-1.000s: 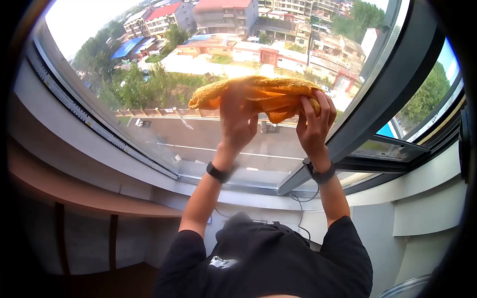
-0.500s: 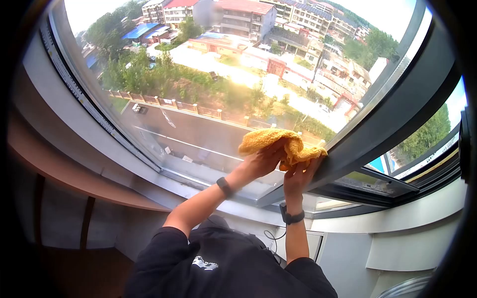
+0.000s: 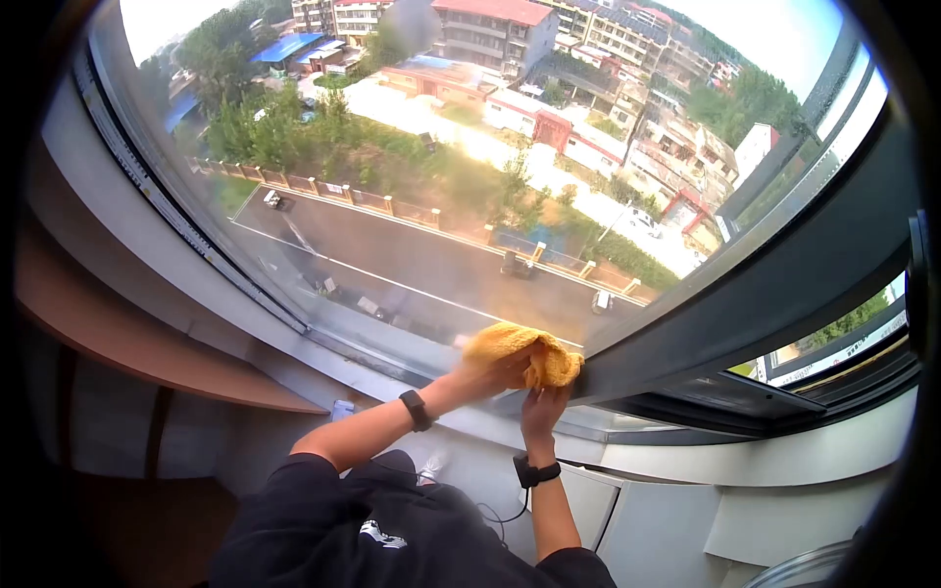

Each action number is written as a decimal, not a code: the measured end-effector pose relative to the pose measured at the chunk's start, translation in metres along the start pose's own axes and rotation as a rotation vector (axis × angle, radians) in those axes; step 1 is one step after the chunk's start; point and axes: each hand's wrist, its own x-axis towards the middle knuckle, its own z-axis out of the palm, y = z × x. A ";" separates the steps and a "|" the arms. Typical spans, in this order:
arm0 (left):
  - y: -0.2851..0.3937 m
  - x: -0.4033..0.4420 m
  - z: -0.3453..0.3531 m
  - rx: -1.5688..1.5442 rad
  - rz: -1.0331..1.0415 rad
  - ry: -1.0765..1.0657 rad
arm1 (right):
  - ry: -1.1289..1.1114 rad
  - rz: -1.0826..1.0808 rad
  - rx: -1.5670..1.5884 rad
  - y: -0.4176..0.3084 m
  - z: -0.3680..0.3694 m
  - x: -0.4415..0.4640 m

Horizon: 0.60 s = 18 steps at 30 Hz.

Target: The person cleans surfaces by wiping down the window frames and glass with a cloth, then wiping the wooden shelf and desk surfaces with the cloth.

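Observation:
A bunched yellow cloth lies against the lower part of the window pane, by the corner where the glass meets the dark grey frame. My left hand grips the cloth from below on its left side, and the cloth partly covers its fingers. On the right side of the same cloth, my right hand has its fingers closed at the lower edge, close to the frame. Dark bands sit on both wrists; a cable hangs from the right one.
A white sill runs below the glass. At left a curved brown shelf juts out. White cabinets stand at lower right, below a smaller window section. Outside, far below, are a road, a fence and buildings.
Both hands have moved down and to the left along the frame with the yellow cloth, toward the bottom of the pane. The camera view has shifted slightly.

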 end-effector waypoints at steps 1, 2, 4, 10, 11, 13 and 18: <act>0.003 0.003 -0.008 0.051 -0.005 0.063 | 0.010 0.028 -0.007 -0.006 -0.002 0.006; 0.003 0.005 -0.014 0.100 -0.009 0.124 | 0.020 0.058 -0.015 -0.013 -0.007 0.012; -0.004 0.007 -0.026 0.381 0.163 0.232 | 0.133 -0.036 -0.009 -0.023 -0.016 0.031; -0.008 0.019 -0.096 0.545 0.239 0.440 | 0.290 -0.244 -0.206 -0.045 -0.033 0.078; -0.009 0.013 -0.102 0.573 0.201 0.480 | 0.278 -0.209 -0.219 -0.050 -0.032 0.081; -0.009 0.004 -0.120 0.631 0.145 0.450 | 0.315 -0.171 -0.221 -0.057 -0.024 0.082; -0.029 -0.023 -0.131 0.569 0.090 0.391 | 0.308 -0.155 -0.204 -0.074 0.002 0.080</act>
